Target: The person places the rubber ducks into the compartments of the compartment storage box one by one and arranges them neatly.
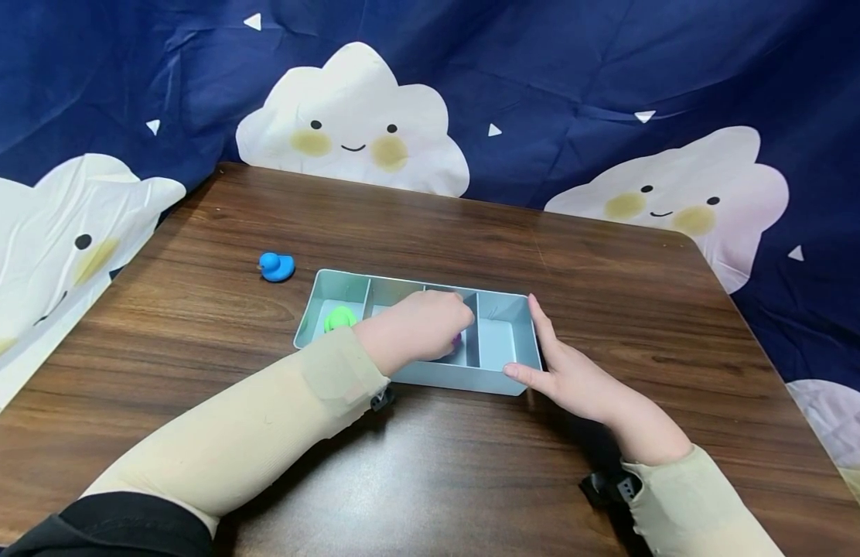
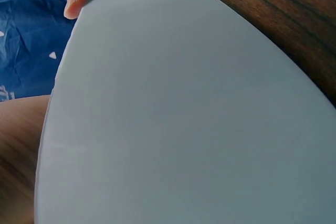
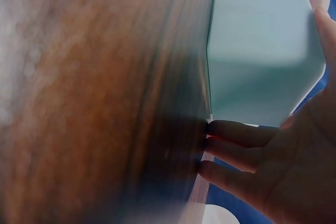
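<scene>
A light blue-grey tray [image 1: 444, 377] divided into compartments lies on the table. My left hand [image 1: 430, 321] reaches down into its third compartment from the left, fingers curled. A small purple object [image 1: 457, 340] shows just under those fingers, mostly hidden by the hand. At the tray's right end, my right hand [image 1: 576, 379] holds it, with the thumb at the near rim and the index finger by the far corner. The right wrist view shows the fingers [image 3: 236, 153] against the tray's end wall. In the leftmost compartment sits a bright green toy [image 1: 340, 317].
A blue rubber duck [image 1: 276, 267] stands on the brown wooden table [image 1: 430, 464], beyond the tray's left end. Behind the table hangs a dark blue cloth [image 1: 527, 70] with smiling white clouds. The tray's outer wall [image 2: 184, 103] fills most of the left wrist view.
</scene>
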Demonstrator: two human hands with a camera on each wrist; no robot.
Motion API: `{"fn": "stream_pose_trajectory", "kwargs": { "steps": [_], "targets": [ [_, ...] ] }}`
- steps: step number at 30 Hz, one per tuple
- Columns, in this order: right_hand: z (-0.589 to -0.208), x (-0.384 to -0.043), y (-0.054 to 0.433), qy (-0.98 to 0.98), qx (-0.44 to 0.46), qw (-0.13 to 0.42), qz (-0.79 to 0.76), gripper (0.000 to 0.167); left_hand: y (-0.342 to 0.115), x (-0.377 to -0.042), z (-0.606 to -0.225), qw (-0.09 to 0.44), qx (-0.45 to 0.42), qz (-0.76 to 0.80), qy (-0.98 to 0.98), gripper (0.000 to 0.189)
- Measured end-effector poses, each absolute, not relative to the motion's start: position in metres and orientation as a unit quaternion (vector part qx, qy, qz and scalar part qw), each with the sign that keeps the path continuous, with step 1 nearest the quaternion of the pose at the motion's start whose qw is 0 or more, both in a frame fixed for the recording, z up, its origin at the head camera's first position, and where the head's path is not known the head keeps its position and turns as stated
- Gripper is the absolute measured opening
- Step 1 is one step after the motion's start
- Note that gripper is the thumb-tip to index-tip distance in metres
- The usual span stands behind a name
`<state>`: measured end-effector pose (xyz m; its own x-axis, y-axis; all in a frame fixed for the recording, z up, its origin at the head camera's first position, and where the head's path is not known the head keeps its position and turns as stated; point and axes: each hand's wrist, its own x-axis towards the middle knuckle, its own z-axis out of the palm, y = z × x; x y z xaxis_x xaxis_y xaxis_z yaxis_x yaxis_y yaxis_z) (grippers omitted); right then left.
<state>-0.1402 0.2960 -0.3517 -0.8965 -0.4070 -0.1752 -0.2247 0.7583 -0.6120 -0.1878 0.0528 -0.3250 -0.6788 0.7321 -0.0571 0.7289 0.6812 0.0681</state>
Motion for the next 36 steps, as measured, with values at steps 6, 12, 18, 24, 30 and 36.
{"fn": "stream_pose_trajectory", "kwargs": {
  "steps": [6,12,18,24,30,36],
  "targets": [
    [-0.352,-0.141,0.297,0.925,-0.171,0.151,-0.304,0.099,0.053,-0.187,-0.325,0.046,0.394,0.021,0.918,0.013],
    [-0.353,-0.141,0.297,0.925,-0.169,0.151,-0.305,0.098,0.053,-0.187,-0.326,0.048,0.394,0.020,0.917,0.013],
    [-0.353,-0.140,0.297,0.926,-0.167,0.151,-0.303,0.098,0.052,-0.185,-0.324,0.032,0.397,0.020,0.917,0.011],
    [-0.353,-0.141,0.297,0.926,-0.168,0.147,-0.303,0.098,0.046,-0.176,-0.308,-0.004,0.399,0.007,0.917,0.012],
    [-0.353,-0.141,0.296,0.929,-0.169,0.141,-0.299,0.099,0.020,-0.174,-0.273,0.007,0.379,0.045,0.924,0.032],
    [-0.352,-0.141,0.295,0.930,-0.169,0.141,-0.296,0.099,-0.044,-0.193,-0.253,-0.024,0.329,0.106,0.938,0.016]
  ]
}}
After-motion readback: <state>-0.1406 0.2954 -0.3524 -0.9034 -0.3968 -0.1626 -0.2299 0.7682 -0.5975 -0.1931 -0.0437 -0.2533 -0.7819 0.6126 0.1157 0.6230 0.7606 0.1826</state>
